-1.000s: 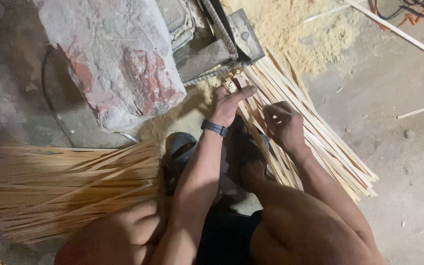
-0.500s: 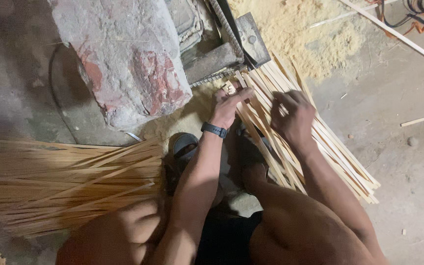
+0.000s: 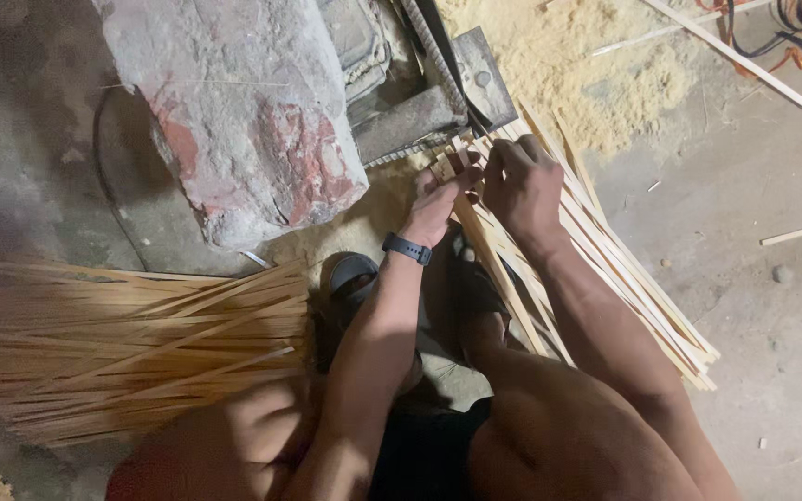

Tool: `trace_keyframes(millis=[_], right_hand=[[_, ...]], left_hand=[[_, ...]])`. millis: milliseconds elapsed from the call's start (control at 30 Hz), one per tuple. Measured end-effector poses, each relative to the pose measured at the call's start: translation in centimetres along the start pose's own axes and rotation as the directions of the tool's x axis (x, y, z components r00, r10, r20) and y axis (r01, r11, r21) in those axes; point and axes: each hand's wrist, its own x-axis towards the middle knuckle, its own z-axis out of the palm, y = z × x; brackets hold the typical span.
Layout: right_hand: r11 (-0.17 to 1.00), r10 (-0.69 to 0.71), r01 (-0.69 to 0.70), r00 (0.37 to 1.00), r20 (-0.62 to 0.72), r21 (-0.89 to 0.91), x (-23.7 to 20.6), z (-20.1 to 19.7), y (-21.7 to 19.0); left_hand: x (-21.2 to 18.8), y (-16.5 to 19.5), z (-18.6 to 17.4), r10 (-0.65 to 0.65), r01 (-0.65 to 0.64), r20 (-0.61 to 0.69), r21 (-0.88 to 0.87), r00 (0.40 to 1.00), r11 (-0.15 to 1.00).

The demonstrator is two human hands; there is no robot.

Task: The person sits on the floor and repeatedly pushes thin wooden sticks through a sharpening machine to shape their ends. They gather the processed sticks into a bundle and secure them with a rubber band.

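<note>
Right hand (image 3: 523, 186) shifted from spread strips toward left hand (image 3: 440, 202); both now meet at blade slot, upper centre of frame. Both grasping near ends of bamboo strips (image 3: 605, 269), fingers pinched around them. Strips fan toward lower right: thin, light, springy, splintery edges, likely best gripped close to fed end. Sawdust (image 3: 596, 83) powdery, upper right. Finished splints (image 3: 132, 343) piled at left. Stone block (image 3: 234, 111) rough, red-stained.

No packages, labels, signs or wall screens show here. The only screen-like thing is the small dark wristband device (image 3: 407, 249) on the person's left wrist; its face looks black and unlit, a narrow rounded rectangle.
</note>
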Motion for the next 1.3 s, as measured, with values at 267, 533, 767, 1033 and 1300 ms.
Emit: trace_keyframes(millis=[267, 533, 767, 1033, 1300], right_hand=[[0.991, -0.097, 0.097, 0.995, 0.009, -0.092, -4.1, -5.0, 0.4], [0.977, 0.212, -0.203, 0.946, 0.247, -0.060, -4.9, -2.4, 2.0], [0.996, 0.008, -0.015, 0.996, 0.084, 0.087, 0.2, -1.2, -0.3], [0.961, -0.211, 0.197, 0.976, -0.053, -0.195, -5.2, -6.2, 0.8], [0.986, 0.117, -0.135, 0.979, 0.165, 0.101, -5.5, -2.0, 2.5]], left_hand=[[-0.2, 0.2, 0.0, 0.081, -0.088, 0.085, 0.080, 0.993, 0.993], [-0.2, 0.0, -0.7, 0.011, -0.048, 0.156, 0.237, 0.988, 0.970], [0.0, -0.1, -1.5, 0.060, -0.095, 0.120, 0.312, 0.991, 0.945], [0.5, -0.3, -1.1, 0.078, -0.094, 0.068, 0.270, 0.995, 0.958], [0.6, -0.3, -0.9, -0.006, 0.010, -0.022, 0.197, 1.000, 0.980]])
